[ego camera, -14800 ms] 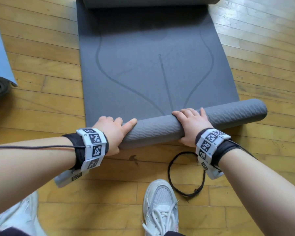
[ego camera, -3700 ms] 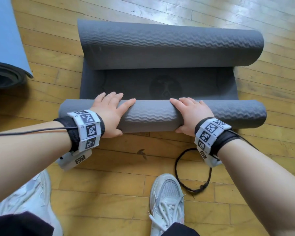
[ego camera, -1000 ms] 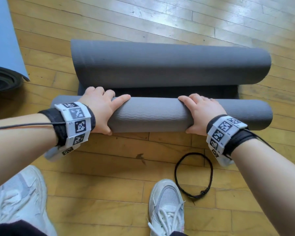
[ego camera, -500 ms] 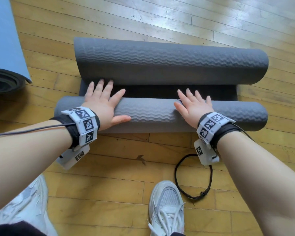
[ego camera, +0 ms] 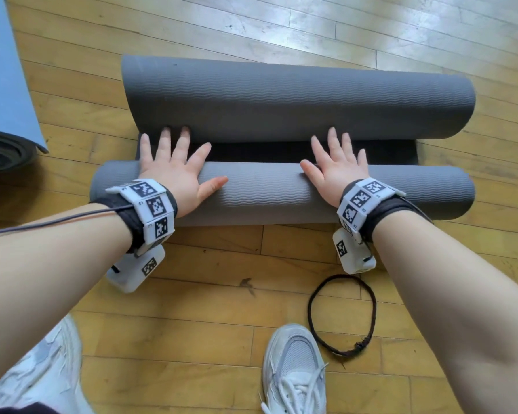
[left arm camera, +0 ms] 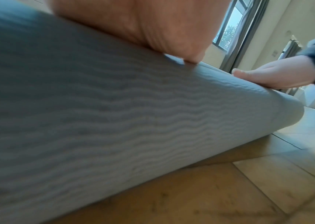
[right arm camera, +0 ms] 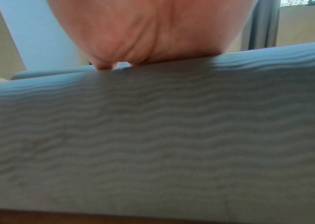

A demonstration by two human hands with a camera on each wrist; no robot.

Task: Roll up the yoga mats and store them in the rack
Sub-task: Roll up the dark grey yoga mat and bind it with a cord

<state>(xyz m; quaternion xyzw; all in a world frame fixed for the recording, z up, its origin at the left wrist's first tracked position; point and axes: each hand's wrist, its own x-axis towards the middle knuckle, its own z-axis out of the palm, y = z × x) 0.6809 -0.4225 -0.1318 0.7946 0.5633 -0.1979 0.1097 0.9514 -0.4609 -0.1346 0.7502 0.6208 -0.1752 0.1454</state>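
A grey yoga mat lies on the wooden floor, curled into two rolls. The near roll (ego camera: 269, 191) is thinner, the far roll (ego camera: 296, 100) thicker, and a narrow dark strip of flat mat (ego camera: 257, 150) shows between them. My left hand (ego camera: 177, 165) presses flat on the near roll towards its left end, fingers spread and reaching to the far roll. My right hand (ego camera: 337, 167) presses flat on the same roll right of the middle, fingers straight. Each wrist view shows a palm on the ribbed grey roll (left arm camera: 114, 121) (right arm camera: 153, 136).
A black elastic loop (ego camera: 341, 315) lies on the floor just behind the near roll, beside my right white sneaker (ego camera: 293, 369). A blue mat (ego camera: 3, 73), partly rolled with a dark core, lies at the left edge. My left sneaker (ego camera: 36, 377) is at the bottom left.
My hands went from curled over the near roll to flat with fingers stretched forward. The near roll has moved closer to the far roll, narrowing the flat strip.
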